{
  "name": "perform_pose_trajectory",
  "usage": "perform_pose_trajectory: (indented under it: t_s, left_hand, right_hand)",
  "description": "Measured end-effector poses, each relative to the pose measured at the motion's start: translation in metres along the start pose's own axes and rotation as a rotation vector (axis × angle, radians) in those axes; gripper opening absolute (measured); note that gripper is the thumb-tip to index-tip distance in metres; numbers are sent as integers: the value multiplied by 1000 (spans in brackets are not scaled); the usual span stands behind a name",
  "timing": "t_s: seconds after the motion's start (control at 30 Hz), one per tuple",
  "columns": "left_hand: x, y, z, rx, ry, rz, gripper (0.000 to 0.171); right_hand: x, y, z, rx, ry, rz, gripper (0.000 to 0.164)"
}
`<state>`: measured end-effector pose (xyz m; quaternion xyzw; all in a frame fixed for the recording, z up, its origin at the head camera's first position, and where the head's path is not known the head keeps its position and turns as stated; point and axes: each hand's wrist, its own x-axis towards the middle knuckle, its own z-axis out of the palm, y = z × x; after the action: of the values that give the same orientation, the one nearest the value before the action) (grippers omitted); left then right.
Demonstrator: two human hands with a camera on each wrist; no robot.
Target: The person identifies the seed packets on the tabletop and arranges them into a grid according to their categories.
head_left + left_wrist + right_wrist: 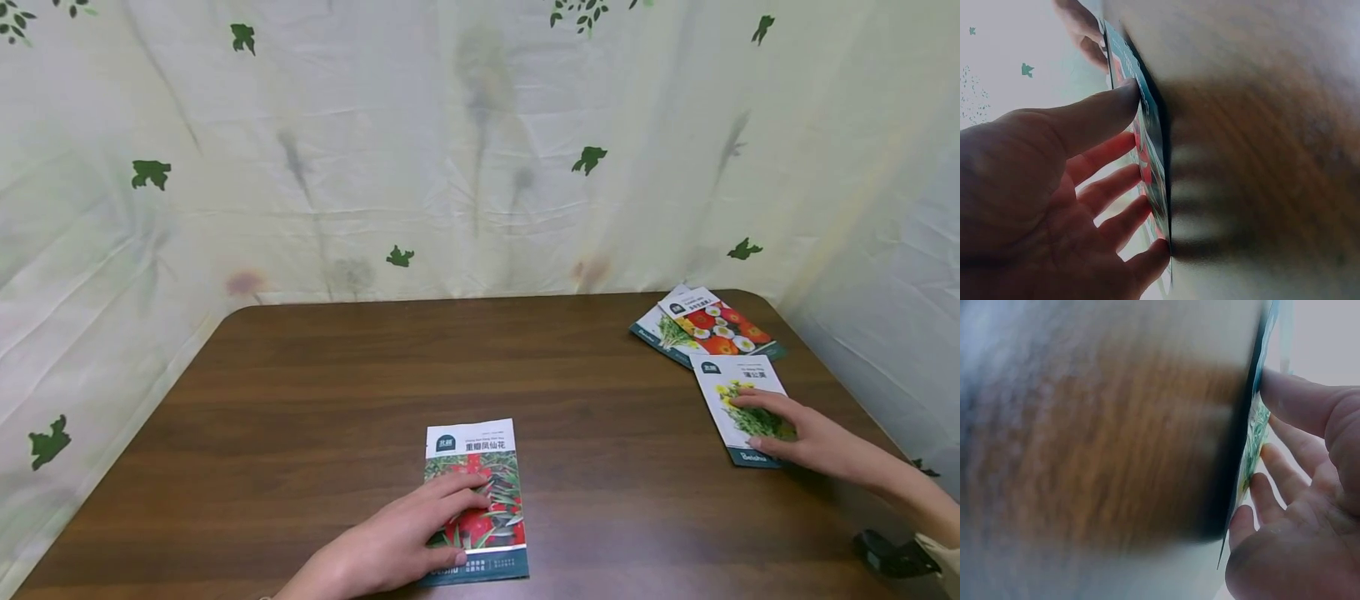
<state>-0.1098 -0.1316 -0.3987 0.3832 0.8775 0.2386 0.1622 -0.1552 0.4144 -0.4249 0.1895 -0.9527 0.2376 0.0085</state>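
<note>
A seed packet with red flowers (504, 500) lies flat near the front middle of the table. My left hand (397, 537) rests on it, fingers spread, with the thumb on its lower teal band. In the left wrist view the fingertips touch the packet's printed face (1155, 164), which is seen almost edge-on. Over to the right is another seed packet, white with yellow flowers (723, 421). The fingers and thumb of my right hand (806, 433) touch its face, slightly bent. The right wrist view shows those fingertips along the packet's green picture (1254, 440).
Two more seed packets overlap at the back right corner: one with orange and white flowers (723, 329) on top of one with a green plant (671, 333). A pale curtain with leaf prints (427, 167) hangs behind the brown table (300, 400). A black band (896, 554) is around the right wrist.
</note>
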Motion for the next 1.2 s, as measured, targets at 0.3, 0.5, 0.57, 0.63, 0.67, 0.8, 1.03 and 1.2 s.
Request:
perform_pose_trajectory:
  t_s: [0.3,0.5,0.57,0.63,0.67,0.8,1.03,1.2]
  left_hand:
    - [-1,0,1,-4,1,7,49]
    - [-1,1,0,-9,-3,-4,49]
    - [-1,1,-1,-11,-2,-6,49]
    - [-1,2,-1,-14,-2,-9,49]
    - [-1,2,-1,-15,-3,-11,48]
    - [-1,2,-2,-24,-10,-18,49]
    - [0,2,-2,-19,-8,-18,48]
    - [0,1,-1,-16,-6,-17,49]
  right_hand:
    - [0,-4,3,12,4,-15,50]
    - [0,-13,5,19,-18,5,50]
    - [1,-15,6,21,-13,-5,50]
    - [1,-18,7,24,-13,-15,50]
    - [1,-19,8,26,-14,-19,50]
    - [1,-24,11,42,-18,-33,50]
    - [1,-32,15,47,-7,-45,51]
    - [1,-38,17,42,-25,-23,52]
